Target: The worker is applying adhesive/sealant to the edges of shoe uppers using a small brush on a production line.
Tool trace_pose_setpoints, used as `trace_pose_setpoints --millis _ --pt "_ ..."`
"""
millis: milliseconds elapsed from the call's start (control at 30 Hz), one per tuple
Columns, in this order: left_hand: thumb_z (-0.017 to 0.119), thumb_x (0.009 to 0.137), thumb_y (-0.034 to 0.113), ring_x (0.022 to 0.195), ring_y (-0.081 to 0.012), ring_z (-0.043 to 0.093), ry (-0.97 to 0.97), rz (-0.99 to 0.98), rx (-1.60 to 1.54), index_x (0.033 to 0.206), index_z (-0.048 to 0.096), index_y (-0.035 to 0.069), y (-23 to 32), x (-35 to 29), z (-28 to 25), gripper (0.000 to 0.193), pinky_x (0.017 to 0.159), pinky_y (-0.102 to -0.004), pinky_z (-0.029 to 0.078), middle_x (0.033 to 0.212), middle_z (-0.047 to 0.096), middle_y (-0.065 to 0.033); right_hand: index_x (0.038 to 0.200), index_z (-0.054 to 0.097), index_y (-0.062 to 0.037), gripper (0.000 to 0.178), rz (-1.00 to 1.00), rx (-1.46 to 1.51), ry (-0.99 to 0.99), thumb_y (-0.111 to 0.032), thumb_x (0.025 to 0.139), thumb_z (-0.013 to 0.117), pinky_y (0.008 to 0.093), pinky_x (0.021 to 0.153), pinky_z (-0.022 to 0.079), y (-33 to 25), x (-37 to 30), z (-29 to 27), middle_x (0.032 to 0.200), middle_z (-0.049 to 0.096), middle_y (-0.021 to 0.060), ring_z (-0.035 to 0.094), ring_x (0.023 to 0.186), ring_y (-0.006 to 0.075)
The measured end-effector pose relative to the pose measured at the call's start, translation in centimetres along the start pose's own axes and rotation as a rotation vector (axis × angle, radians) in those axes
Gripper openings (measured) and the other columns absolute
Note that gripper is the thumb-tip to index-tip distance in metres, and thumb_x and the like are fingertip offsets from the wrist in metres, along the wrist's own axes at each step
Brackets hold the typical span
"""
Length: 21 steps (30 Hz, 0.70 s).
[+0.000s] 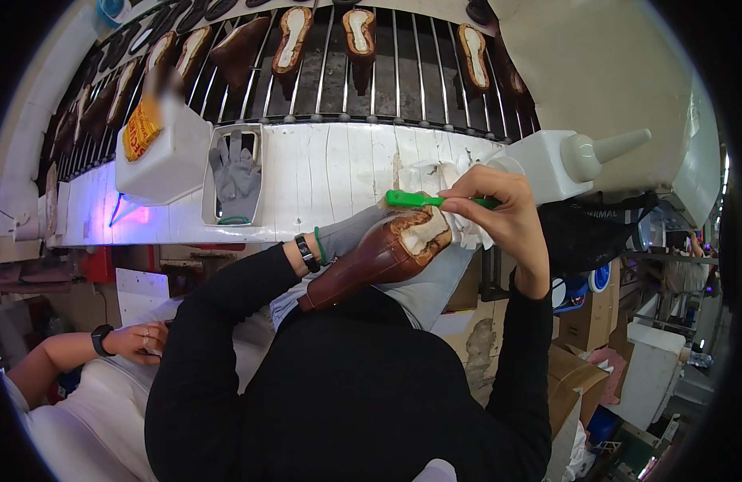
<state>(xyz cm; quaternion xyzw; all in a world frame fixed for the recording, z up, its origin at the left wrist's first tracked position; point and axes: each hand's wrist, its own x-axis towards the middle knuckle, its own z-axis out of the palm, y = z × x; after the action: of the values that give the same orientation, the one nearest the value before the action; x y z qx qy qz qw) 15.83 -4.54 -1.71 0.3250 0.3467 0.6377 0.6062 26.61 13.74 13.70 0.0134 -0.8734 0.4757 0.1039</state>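
Note:
A brown leather boot (363, 269) lies tilted across my lap, its unfinished underside turned up with a pale middle and a rough tan edge. My left hand (351, 231), in a grey knit glove with a green cuff, holds it from the far side; the boot hides most of those fingers. Bare and closed, my right hand (503, 205) pinches a green-handled brush (415, 199). The brush's head is at the far edge of the boot's underside, close to the gloved hand.
Beyond the white bench (331, 173) several boots lie on a metal roller rack (419, 72). A white jug (166, 153), a tray with a grey glove (238, 177) and a white spouted bottle (547, 161) stand on the bench. At left, a co-worker's hand (138, 343) shows.

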Motion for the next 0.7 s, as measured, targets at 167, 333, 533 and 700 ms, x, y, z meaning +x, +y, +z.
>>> trace_pose_setpoints --millis 167,333,533,700 --pt "0.045 0.102 0.024 0.125 -0.0146 0.048 0.035 -0.172 -0.033 0.142 0.035 0.005 4.0 0.5 1.2 0.046 0.108 -0.0286 0.037 0.139 0.046 -0.0099 0.08 0.071 -0.0008 0.011 0.158 0.096 -0.115 -0.01 0.079 0.077 0.0234 0.058 0.041 1.1 -0.7 -1.1 0.071 0.065 0.0036 0.057 0.064 0.0101" --pt "0.044 0.102 0.024 0.127 -0.0159 0.048 0.048 -0.244 -0.046 0.146 0.03 0.005 2.9 0.3 0.4 0.05 0.109 -0.0298 0.038 0.144 0.043 -0.0114 0.08 0.073 -0.0014 0.012 0.073 0.191 -0.227 -0.012 0.077 0.078 0.0247 0.059 0.042 1.3 -0.5 -0.8 0.071 0.066 0.004 0.058 0.065 0.0106" --pt "0.062 0.093 0.017 0.124 -0.0161 0.051 0.19 0.319 0.872 0.141 0.04 0.002 1.3 -1.5 4.2 0.054 0.107 -0.0294 0.039 0.139 0.049 -0.012 0.082 0.073 -0.0012 0.014 -0.017 0.249 -0.311 -0.012 0.074 0.08 0.0272 0.064 0.046 1.2 -0.1 -0.8 0.074 0.068 0.0063 0.062 0.069 0.0141" --pt "0.068 0.09 0.017 0.119 -0.0143 0.054 0.003 -0.474 0.575 0.138 0.045 0.003 8.9 0.2 7.7 0.055 0.103 -0.0281 0.042 0.134 0.054 -0.0117 0.078 0.073 0.0007 0.016 -0.026 0.168 -0.309 -0.008 0.067 0.083 0.0279 0.061 0.048 0.5 0.5 -1.2 0.073 0.07 0.0099 0.065 0.069 0.0164"
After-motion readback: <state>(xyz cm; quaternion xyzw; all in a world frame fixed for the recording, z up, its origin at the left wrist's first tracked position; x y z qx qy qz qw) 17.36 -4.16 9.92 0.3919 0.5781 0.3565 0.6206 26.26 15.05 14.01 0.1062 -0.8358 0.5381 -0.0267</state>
